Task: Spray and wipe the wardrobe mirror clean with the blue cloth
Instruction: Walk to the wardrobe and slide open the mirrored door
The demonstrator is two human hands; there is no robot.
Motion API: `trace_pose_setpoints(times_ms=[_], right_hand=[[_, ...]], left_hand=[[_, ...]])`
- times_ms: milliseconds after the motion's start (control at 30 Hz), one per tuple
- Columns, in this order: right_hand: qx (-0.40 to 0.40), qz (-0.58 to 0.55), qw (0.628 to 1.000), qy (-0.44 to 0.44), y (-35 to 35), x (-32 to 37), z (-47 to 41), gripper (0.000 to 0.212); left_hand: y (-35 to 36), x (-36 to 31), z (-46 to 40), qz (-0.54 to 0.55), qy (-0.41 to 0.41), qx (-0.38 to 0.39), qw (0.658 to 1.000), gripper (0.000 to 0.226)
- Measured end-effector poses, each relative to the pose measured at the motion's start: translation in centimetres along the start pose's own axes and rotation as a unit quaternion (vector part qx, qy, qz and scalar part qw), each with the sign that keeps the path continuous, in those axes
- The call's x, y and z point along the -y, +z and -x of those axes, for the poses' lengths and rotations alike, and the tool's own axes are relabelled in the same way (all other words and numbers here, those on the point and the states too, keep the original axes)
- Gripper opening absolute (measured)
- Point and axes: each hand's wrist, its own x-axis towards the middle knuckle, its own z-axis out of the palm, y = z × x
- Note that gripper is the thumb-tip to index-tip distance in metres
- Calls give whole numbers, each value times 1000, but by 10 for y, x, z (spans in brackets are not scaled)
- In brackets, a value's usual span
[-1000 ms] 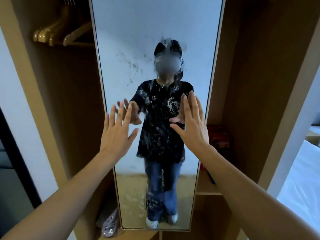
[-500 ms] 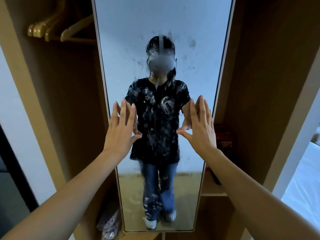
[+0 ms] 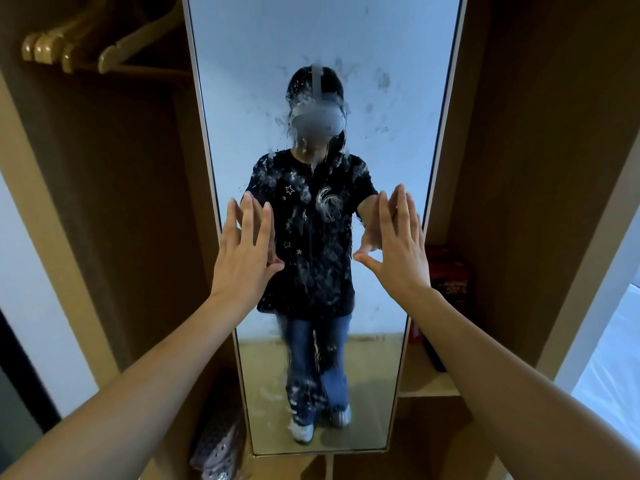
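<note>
Pale wooden hangers [image 3: 69,46] top left in brown wardrobe [image 3: 138,202]. Left hand [image 3: 244,251] raised, fingers straight & spread, holds nothing. Tall smeared wardrobe mirror [image 3: 311,46] centre, white streaks mid-pane. Right hand [image 3: 398,247] same, flat, at/near glass; contact unclear. Red box [image 3: 446,275] on shelf, right. Blue cloth, spray not in view. Step: pre-spray, prob. Next: fetch both.

Brown wooden wardrobe [image 3: 519,140], hangers [image 3: 69,50]
</note>
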Motion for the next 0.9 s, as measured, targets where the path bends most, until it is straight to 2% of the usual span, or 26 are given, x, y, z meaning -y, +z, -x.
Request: trace_pose_setpoints(times_ms=[600,900], right_hand=[[3,-2,1000,-1,10,-3,-10,109],[37,9,999,11,-2,1,-9,114]], left_hand=[[11,-2,-10,5,-11,10,1000,105],[-7,-6,-8,-1,-20,42,999,106]])
